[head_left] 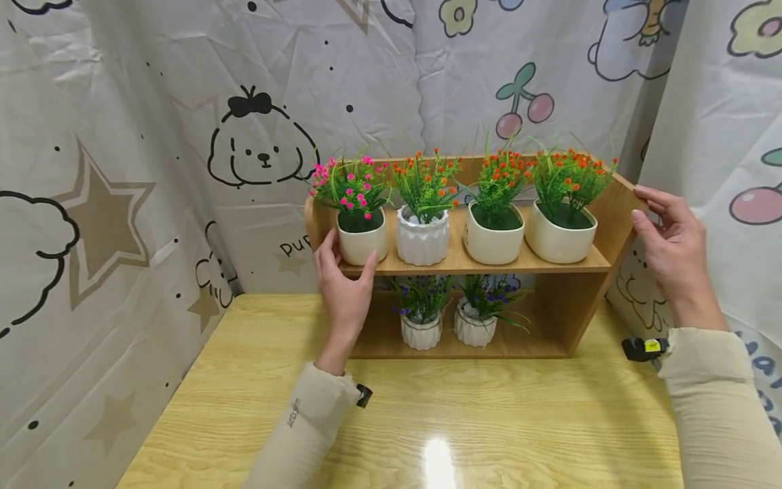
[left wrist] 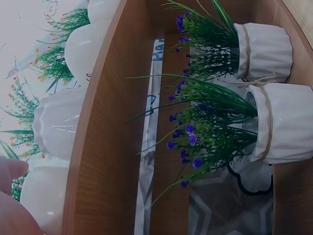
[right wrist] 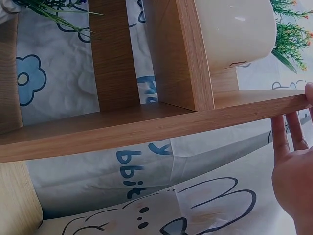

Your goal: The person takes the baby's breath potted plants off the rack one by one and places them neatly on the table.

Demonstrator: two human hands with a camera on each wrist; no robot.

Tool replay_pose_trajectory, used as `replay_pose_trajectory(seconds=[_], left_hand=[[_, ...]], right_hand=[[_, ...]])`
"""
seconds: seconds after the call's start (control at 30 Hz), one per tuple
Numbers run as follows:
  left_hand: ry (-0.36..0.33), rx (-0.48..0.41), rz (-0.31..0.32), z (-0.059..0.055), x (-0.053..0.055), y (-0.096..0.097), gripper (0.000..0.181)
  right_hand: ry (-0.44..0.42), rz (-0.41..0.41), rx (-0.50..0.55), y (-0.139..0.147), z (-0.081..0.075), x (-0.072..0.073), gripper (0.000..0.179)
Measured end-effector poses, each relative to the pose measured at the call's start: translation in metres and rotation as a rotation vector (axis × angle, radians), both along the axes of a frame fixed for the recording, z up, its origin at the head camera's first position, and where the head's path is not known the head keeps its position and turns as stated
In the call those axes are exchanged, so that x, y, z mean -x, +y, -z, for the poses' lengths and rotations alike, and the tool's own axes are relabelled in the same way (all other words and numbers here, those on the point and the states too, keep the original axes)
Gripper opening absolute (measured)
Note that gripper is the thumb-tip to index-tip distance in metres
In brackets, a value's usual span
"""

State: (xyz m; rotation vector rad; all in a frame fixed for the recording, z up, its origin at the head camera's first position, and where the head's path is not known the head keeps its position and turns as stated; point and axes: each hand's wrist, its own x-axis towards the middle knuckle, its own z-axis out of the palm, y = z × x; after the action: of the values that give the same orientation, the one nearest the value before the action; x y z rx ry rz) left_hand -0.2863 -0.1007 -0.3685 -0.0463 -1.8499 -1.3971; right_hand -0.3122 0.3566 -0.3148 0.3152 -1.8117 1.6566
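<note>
A two-tier wooden shelf (head_left: 568,312) stands on the table. At the left end of its upper board, my left hand (head_left: 345,292) grips a cream flowerpot (head_left: 363,241) with pink artificial flowers, fingers on its left side and thumb at its right. My right hand (head_left: 678,248) holds the upper edge of the shelf's right side panel (right wrist: 146,129), thumb at the front edge and fingertips against the outer face. Along the upper board also stand a white fluted pot (head_left: 423,238) and two cream pots, a narrower one (head_left: 495,234) and a wider one (head_left: 561,234), all with orange flowers.
Two white fluted pots, the left one (head_left: 421,333) and the right one (head_left: 475,329), hold purple flowers on the lower board. The wood-grain table (head_left: 293,435) extends in front. Printed curtains (head_left: 183,61) hang behind and at both sides.
</note>
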Motion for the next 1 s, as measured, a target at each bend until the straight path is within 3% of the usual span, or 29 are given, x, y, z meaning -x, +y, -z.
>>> replay_pose_trajectory(seconds=[0.33, 0.53, 0.7, 1.0], left_hand=[[-0.043, 0.017, -0.073, -0.001, 0.011, 0.012, 0.096], [-0.019, 0.017, -0.146, 0.001, 0.018, 0.014, 0.093], [0.001, 0.052, -0.17, 0.004, 0.022, 0.012, 0.088], [-0.05, 0.12, -0.204, -0.001, 0.025, 0.012, 0.094]], right_hand=[[0.02, 0.001, 0.023, -0.001, 0.003, 0.001, 0.038], [0.031, 0.004, 0.038, -0.002, 0.004, 0.002, 0.038], [0.044, -0.005, 0.087, -0.002, 0.004, 0.003, 0.037], [0.056, -0.018, 0.125, -0.003, 0.004, 0.005, 0.036]])
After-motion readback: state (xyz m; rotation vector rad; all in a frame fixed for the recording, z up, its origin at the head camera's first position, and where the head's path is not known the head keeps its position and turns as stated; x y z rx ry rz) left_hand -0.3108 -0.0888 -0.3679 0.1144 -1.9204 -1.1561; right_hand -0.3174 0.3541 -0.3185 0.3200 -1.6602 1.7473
